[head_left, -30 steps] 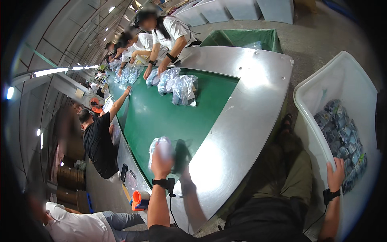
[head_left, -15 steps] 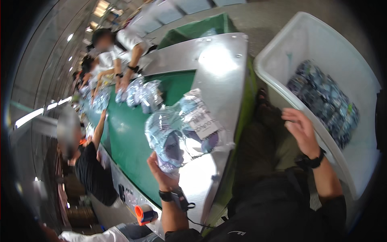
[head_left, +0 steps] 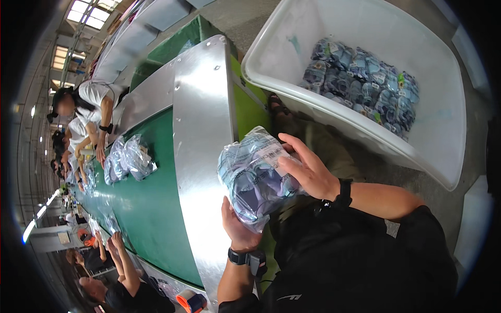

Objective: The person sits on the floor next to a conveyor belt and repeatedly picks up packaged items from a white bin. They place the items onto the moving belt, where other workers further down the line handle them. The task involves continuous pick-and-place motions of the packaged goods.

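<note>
One bagged bundle lies between left hand, clasping its lower end, and right hand, touching, fingers apart.

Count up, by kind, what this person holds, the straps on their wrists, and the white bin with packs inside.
Clear plastic bag of slippers: 1
Black wrist straps: 2
White bin holding bagged packs: 1
Total: 4

The soft packet in clear plastic is dark-lettered, pale blue and lavender, its rectangular label white. The flat tabletop is green, its smooth metal border silver. The deep plastic bin is white, its wrapped packets mottled blue-grey.
</note>
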A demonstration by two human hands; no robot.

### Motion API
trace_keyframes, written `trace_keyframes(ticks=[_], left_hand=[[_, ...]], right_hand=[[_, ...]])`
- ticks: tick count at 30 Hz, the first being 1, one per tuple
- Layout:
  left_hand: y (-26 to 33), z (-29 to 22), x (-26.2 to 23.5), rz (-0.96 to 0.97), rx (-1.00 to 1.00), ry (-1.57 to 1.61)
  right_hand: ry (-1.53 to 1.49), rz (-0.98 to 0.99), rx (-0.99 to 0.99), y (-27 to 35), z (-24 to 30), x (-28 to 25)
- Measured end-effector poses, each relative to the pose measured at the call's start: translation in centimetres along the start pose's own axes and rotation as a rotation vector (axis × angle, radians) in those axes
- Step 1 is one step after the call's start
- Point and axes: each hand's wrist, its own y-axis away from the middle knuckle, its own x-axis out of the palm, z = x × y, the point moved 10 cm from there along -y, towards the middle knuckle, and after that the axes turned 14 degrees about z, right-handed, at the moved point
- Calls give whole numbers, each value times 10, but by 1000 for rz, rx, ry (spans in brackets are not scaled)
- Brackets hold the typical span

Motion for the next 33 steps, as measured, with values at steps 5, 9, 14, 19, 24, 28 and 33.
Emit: trace_keyframes(ticks=[5, 9, 14, 19, 24, 28, 33], left_hand=[[0, 5, 15, 127, 52, -29], [7, -5, 4, 232, 60, -317], [12, 1, -35, 234, -252, -495], [2, 46, -7, 532, -576, -488], [-26, 57, 27, 442, -546, -575], [-41, 62, 63, 478, -448, -416], [-55, -6, 43, 258, -31, -748]], right_hand=[[258, -63, -192, 12, 36, -9], [193, 97, -100, 23, 43, -16], [400, 207, 26, 17, 58, -60], [279, 631, 220, 27, 46, -31], [383, 631, 196, 31, 61, -53], [319, 324, 293, 46, 73, -112], [161, -239, 279, 65, 84, -230]])
